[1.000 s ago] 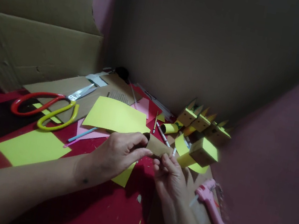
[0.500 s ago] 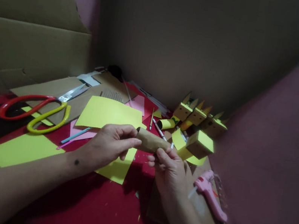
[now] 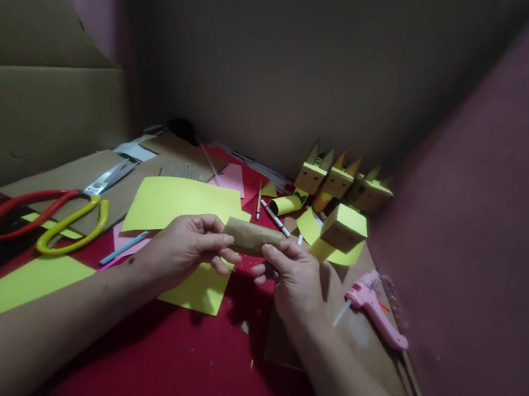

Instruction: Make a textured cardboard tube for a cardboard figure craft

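A brown cardboard roll (image 3: 252, 237) is held level above the red table, between both hands. My left hand (image 3: 194, 240) pinches its left end between thumb and fingers. At its right end, my right hand (image 3: 292, 274) grips with the thumb in front, the other fingers curled. Behind the left hand lies a yellow paper sheet (image 3: 183, 201); another yellow sheet (image 3: 199, 287) is below the hands. Close to the right hand stands a box-shaped piece with a yellow top (image 3: 346, 222) on a yellow tube.
Red-and-yellow-handled scissors (image 3: 75, 203) lie at left on cardboard. A pink glue gun (image 3: 375, 308) rests at right on cardboard. Box-headed figures (image 3: 338, 182) stand at the back. A blue pen (image 3: 124, 247), a pencil (image 3: 259, 200) and white sticks lie about.
The roll is now nearly level and seen from the side, its open left end turned out of sight. The camera view has shifted and turned slightly.
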Demonstrator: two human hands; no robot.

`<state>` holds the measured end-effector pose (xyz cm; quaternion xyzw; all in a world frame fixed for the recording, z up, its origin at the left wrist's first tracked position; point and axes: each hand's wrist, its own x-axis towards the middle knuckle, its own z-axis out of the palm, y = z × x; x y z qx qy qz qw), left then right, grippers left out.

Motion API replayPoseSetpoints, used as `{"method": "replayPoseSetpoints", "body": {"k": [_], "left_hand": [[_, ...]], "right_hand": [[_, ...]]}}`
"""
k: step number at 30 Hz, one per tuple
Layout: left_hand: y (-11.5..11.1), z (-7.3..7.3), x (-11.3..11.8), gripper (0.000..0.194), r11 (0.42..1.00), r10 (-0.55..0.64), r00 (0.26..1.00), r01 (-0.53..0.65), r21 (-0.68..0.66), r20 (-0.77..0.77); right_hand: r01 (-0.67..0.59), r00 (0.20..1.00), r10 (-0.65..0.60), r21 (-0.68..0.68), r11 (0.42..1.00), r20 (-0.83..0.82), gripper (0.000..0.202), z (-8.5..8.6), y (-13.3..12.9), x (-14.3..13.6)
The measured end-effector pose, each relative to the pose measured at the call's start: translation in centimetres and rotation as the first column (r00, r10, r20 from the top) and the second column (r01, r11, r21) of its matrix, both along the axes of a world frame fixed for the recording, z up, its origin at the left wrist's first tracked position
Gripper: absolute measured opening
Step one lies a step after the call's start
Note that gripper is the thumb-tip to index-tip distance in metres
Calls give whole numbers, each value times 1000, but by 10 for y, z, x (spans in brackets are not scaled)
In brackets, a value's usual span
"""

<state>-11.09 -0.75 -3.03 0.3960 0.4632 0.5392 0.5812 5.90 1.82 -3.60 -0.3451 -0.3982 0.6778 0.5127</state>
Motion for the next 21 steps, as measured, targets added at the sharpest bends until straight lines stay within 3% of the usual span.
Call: {"method": "replayPoseSetpoints", "body": {"k": [5, 11, 14, 18, 21], "left_hand": [[1, -3, 2, 22, 999, 44, 998, -43, -20, 41], [-3, -1, 4, 38, 977, 141, 989, -132, 165, -41], [-4, -1, 4, 30, 960, 173, 978, -141, 243, -117], [-6, 0, 2, 17, 980, 129, 932, -66, 190, -339], [-7, 1, 2, 20, 989, 103, 915, -53, 138, -391]], "right_hand": [[-11, 1000, 11, -13, 1000, -19, 22, -2, -4, -2], [1, 999, -3, -45, 999, -44, 21, -1, -4, -4], [5, 998, -11, -103, 995, -64, 21, -2, -3, -4], [-15, 999, 9, -109, 994, -53, 18, -2, -3, -3], [0, 999, -4, -76, 997, -47, 19, -2, -3, -3]]}}
